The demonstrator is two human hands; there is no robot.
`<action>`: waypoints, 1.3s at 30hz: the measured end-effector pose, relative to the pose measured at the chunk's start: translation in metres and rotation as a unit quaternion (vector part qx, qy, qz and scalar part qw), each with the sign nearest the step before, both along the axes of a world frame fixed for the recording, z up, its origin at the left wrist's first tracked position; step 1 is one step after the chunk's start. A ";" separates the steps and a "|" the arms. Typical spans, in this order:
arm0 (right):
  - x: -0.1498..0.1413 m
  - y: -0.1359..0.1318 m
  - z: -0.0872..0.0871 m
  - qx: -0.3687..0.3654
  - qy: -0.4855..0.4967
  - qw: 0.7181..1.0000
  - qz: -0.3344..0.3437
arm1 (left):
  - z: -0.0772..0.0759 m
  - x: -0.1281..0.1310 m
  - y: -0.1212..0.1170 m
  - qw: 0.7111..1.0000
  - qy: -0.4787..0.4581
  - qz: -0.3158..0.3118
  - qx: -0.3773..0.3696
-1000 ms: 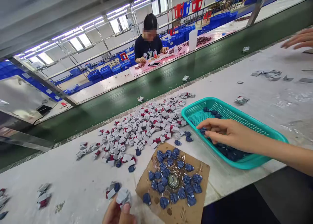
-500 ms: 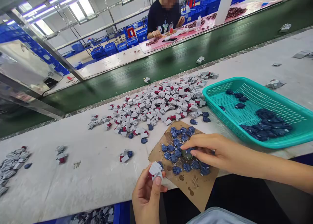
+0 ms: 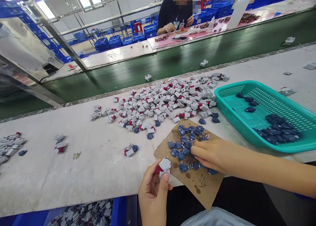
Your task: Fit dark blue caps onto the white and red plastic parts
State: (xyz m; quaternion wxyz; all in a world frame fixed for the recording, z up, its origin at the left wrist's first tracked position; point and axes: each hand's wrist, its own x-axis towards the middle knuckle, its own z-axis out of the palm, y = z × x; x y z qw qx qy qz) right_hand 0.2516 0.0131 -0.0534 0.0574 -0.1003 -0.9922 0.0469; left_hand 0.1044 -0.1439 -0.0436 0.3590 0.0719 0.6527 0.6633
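My left hand (image 3: 155, 189) pinches a small white-grey and dark red plastic part (image 3: 165, 165) between thumb and fingers, just off the left edge of a brown cardboard sheet (image 3: 182, 176). Over that sheet, my right hand (image 3: 209, 153) has its fingers drawn together and pointing down among small dark blue fist-shaped plastic pieces (image 3: 184, 138). Whatever sits between its fingertips is hidden behind the hand. Wet-looking dark stains mark the cardboard around the pieces.
Beyond the cardboard spreads a heap of white-grey and red parts (image 3: 158, 102). A teal plastic basket (image 3: 237, 129) with dark blue pieces stands at right. A blue bin (image 3: 119, 211) sits below the table edge. Across the green conveyor belt (image 3: 118, 76), a co-worker (image 3: 170, 13) sits.
My right hand's fingers have closed together and lowered at the cardboard; before, they were parted around a dark blue piece. My left hand keeps the grey-and-red part. The whole view has shifted slightly.
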 end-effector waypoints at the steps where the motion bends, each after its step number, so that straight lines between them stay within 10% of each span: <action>1: -0.001 0.000 0.003 -0.002 -0.007 1.000 0.007 | 0.000 0.000 0.000 1.000 -0.004 -0.001 0.002; 11: -0.005 0.009 0.031 -0.207 -0.027 0.976 -0.063 | 0.006 0.016 0.009 0.994 -0.086 -0.001 0.061; 18: 0.000 -0.010 0.060 -0.472 0.058 0.870 -0.132 | 0.013 0.029 0.019 0.984 -0.152 -0.039 0.085; 39: -0.008 -0.009 0.066 -0.574 0.009 0.815 -0.073 | 0.006 0.043 0.023 0.989 -0.099 -0.047 0.102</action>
